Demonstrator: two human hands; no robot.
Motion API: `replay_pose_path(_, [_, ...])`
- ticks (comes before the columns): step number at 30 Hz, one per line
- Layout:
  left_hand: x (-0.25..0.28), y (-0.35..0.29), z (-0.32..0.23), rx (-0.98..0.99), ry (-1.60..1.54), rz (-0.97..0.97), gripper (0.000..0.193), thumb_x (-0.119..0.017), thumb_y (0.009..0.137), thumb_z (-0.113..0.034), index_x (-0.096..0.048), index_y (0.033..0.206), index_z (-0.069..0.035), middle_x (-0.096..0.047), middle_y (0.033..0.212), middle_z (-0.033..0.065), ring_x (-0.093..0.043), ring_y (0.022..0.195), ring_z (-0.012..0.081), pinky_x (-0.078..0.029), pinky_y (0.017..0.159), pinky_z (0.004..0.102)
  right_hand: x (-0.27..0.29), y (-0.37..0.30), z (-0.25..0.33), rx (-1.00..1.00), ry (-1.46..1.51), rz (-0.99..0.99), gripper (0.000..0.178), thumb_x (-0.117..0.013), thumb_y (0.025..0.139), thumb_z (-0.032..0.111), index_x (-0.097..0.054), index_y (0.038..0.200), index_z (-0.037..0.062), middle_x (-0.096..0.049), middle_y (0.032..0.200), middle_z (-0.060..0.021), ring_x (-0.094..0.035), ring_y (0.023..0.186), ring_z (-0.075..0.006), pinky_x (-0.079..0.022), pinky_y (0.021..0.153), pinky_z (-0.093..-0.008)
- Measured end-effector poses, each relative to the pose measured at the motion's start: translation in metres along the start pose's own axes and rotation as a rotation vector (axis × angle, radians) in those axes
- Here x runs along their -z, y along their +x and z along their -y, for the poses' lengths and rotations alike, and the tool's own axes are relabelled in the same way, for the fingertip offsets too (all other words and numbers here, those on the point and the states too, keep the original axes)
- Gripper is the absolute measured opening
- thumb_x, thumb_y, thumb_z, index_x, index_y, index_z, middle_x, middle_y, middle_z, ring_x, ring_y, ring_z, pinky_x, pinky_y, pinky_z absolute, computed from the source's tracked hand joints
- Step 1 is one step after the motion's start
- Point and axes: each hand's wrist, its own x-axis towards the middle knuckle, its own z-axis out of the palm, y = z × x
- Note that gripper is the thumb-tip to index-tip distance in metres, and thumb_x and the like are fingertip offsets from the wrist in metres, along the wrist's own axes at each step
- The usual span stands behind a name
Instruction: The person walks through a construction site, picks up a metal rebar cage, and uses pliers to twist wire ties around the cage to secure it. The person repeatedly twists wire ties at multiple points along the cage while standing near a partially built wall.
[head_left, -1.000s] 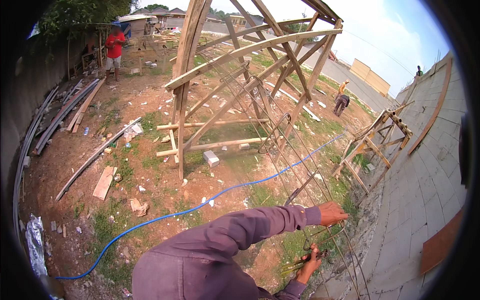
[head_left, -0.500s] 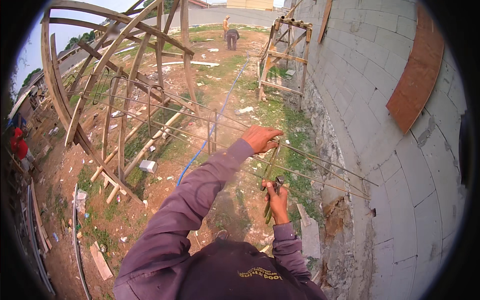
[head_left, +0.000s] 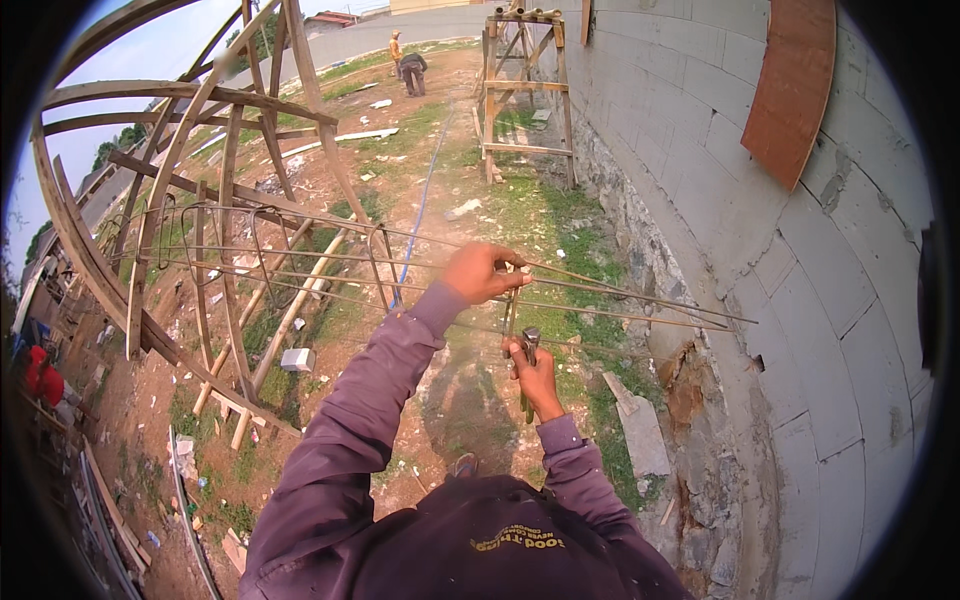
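Observation:
Long thin steel bars (head_left: 620, 293) run crosswise in front of me, with bent steel stirrups (head_left: 384, 262) around them toward the left. My left hand (head_left: 483, 273) is closed over the bars, thumb and fingers pinching the top of a narrow stirrup (head_left: 511, 308) that hangs down between my hands. Below it, my right hand (head_left: 535, 376) grips a pair of pincers (head_left: 530, 340). Their dark head points up beside the stirrup, and the handles come out under my fist. Whether tie wire is also in that hand, I cannot tell.
A wooden pole frame (head_left: 228, 240) rises at left, behind the bars' far ends. The block wall (head_left: 700, 190) stands close on my right, a brown board (head_left: 790, 90) against it. Ahead are a wooden trestle (head_left: 527, 100), a blue hose (head_left: 425, 190) and two people (head_left: 411, 72).
The whole view has shifted, so the bars and trestle appear farther left. Both hands keep their grips; the pincers' head has turned more upright.

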Motion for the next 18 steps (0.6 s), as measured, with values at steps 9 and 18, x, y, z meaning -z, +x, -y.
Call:
replay_pose_path(9, [-0.006, 0.007, 0.003, 0.134, -0.051, 0.074, 0.037, -0.085, 0.072, -0.034, -0.076, 0.096, -0.008, -0.067, 0.064, 0.0102, -0.064, 0.060, 0.0210, -0.048, 0.060, 0.0361, -0.006, -0.018, 0.000, 0.353, -0.241, -0.220, 0.025, -0.068, 0.093, 0.022, -0.071, 0.101, -0.0008, -0.066, 0.078, -0.0024, -0.058, 0.062, -0.0094, -0.046, 0.057, -0.0257])
replay_pose_path(18, [-0.013, 0.012, 0.008, 0.120, 0.002, 0.008, 0.042, -0.085, 0.075, -0.037, -0.077, 0.103, -0.008, -0.060, 0.065, 0.0009, -0.057, 0.063, 0.0114, -0.047, 0.062, 0.0310, -0.036, -0.013, 0.026, 0.083, 0.335, -0.200, 0.026, -0.076, 0.086, 0.013, -0.067, 0.103, -0.0037, -0.067, 0.077, -0.0047, -0.060, 0.063, -0.0089, -0.048, 0.056, -0.0230])
